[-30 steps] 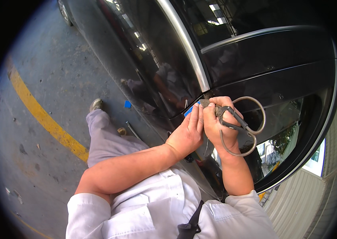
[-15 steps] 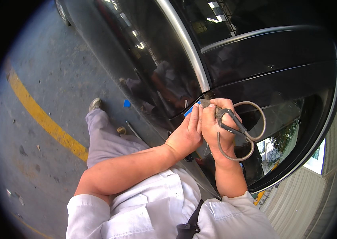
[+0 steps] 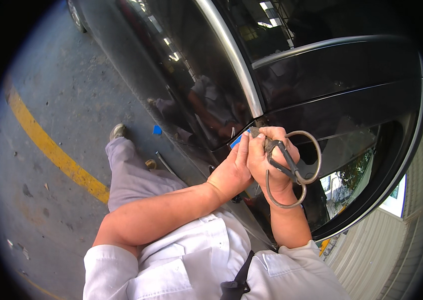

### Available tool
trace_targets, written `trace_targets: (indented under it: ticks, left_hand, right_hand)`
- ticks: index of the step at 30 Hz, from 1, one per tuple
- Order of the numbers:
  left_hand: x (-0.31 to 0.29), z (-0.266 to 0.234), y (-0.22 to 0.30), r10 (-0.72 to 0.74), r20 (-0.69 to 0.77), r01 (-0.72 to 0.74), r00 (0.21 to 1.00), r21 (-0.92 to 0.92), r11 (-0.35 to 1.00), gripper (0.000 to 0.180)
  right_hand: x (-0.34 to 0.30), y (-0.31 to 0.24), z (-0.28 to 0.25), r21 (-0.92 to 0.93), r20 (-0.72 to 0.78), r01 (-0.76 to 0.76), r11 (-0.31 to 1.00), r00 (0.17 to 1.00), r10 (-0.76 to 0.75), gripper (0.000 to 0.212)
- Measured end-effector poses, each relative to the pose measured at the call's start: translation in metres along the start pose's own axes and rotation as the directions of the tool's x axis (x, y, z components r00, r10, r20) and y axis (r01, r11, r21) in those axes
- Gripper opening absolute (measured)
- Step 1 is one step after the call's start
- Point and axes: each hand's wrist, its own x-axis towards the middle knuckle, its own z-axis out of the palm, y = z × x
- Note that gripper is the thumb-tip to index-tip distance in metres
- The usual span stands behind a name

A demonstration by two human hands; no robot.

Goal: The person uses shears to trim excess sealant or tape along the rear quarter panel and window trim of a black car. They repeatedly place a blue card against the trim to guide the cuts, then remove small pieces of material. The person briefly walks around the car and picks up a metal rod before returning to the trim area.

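At the door seam of a black car (image 3: 211, 107), my two hands meet just below the end of a chrome strip (image 3: 231, 55). My left hand (image 3: 231, 172) has its fingers together, pressing a flat blue piece (image 3: 240, 139) against the panel edge. Wrapped in my right hand (image 3: 276, 160) is what looks like a pair of scissors (image 3: 316, 157) with large looped metal handles hanging out toward my wrist. Its blade end is hidden in the fist. A grey-brown tip (image 3: 255, 131) shows at the right thumb, close to the blue piece.
A car window opening (image 3: 351, 185) with a dark frame is at the right. On the grey floor lie another blue piece (image 3: 157, 130) and a thin rod (image 3: 169, 164), near my shoe (image 3: 118, 131). A yellow line (image 3: 56, 145) crosses the floor at left.
My right hand has shifted slightly left and turned, carrying the looped handles left and a little down. My left hand stays nearly in place on the blue piece.
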Motion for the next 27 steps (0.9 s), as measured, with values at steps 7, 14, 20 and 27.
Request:
trace_targets:
  ticks: [7,14,20,27]
  left_hand:
    - [0.000,0.003,0.001,0.013,0.055,-0.017,0.998,0.070,0.997,0.062]
    - [-0.004,0.002,-0.001,0.030,0.013,-0.030,0.999,-0.021,0.999,0.045]
    - [0.002,0.000,-0.004,0.034,0.070,-0.030,0.997,-0.059,0.998,0.048]
    - [0.004,-0.007,-0.009,-0.010,-0.065,0.009,0.998,-0.016,1.000,0.052]
  right_hand:
    - [-0.005,0.003,0.008,-0.056,-0.023,0.091,0.994,0.995,-0.092,0.011]
    - [-0.014,0.000,0.016,-0.070,-0.006,0.137,0.988,0.990,-0.138,0.012]
    - [-0.018,-0.003,0.013,0.011,-0.025,0.143,0.990,0.989,-0.143,0.010]
    - [-0.017,0.020,-0.013,0.118,-0.061,0.117,0.986,0.992,-0.110,0.014]
